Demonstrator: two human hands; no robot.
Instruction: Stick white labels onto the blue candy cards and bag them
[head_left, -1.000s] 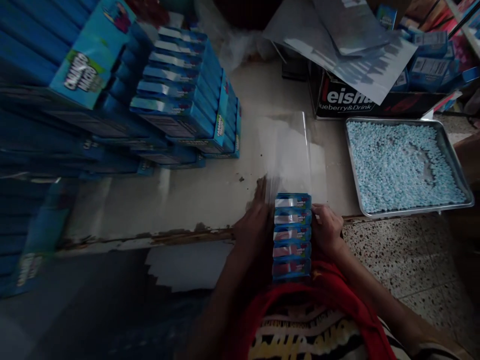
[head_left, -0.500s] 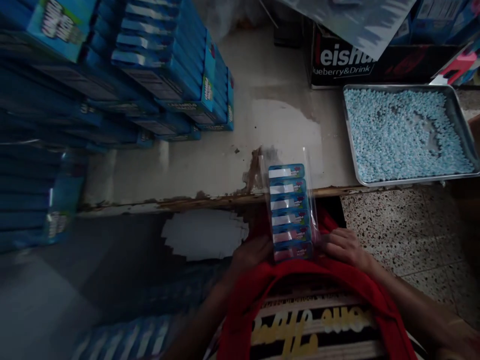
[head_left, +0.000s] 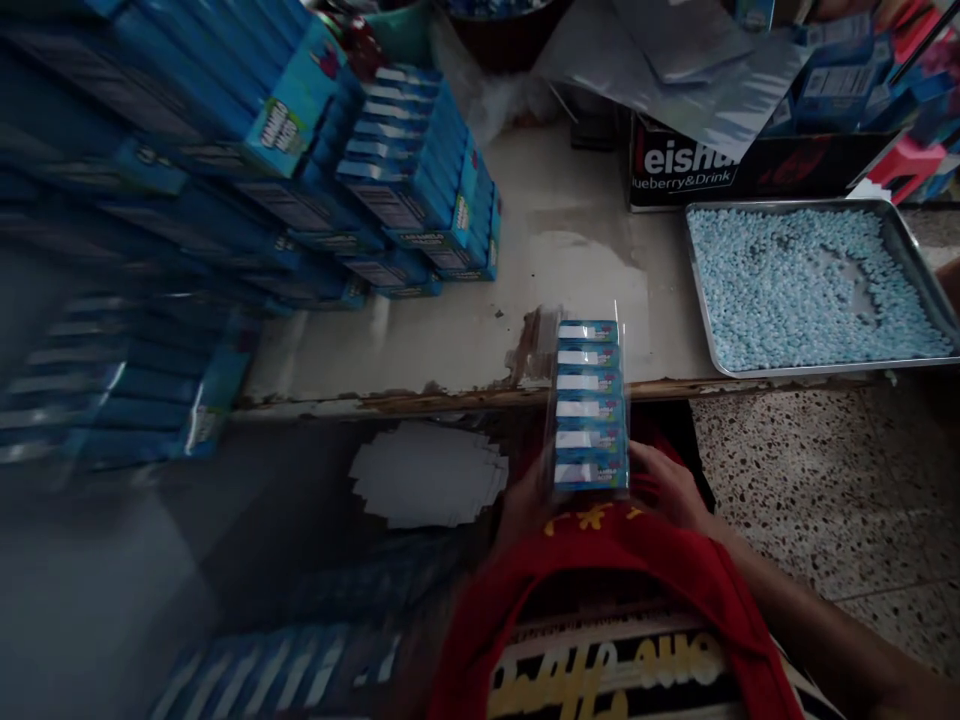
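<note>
A row of several small blue candy boxes (head_left: 589, 408) stands in a clear plastic sleeve, close to my body at the table's front edge. The sleeve's loose end reaches beyond the farthest box, over the tabletop. On the right side of this pack, my right hand (head_left: 671, 484) is closed on it, fingers along the lower boxes. My left hand (head_left: 523, 503) is dim and blurred at the pack's lower left side and seems closed on it too. The undersides of the pack and my fingertips are largely hidden. Beneath lies my red apron (head_left: 615, 535).
Stacked blue candy boxes (head_left: 420, 180) fill the table's left side. A metal tray (head_left: 832, 368) of pale blue candies sits at right, with a black carton (head_left: 765, 170) behind it. White sheets (head_left: 431, 472) lie below the table edge (head_left: 450, 398). Another person's hand (head_left: 949, 282) shows at far right.
The view has shifted, so the stacks appear farther right. The pack sits a little higher and more upright in view. My right hand's fingers have straightened along its side.
</note>
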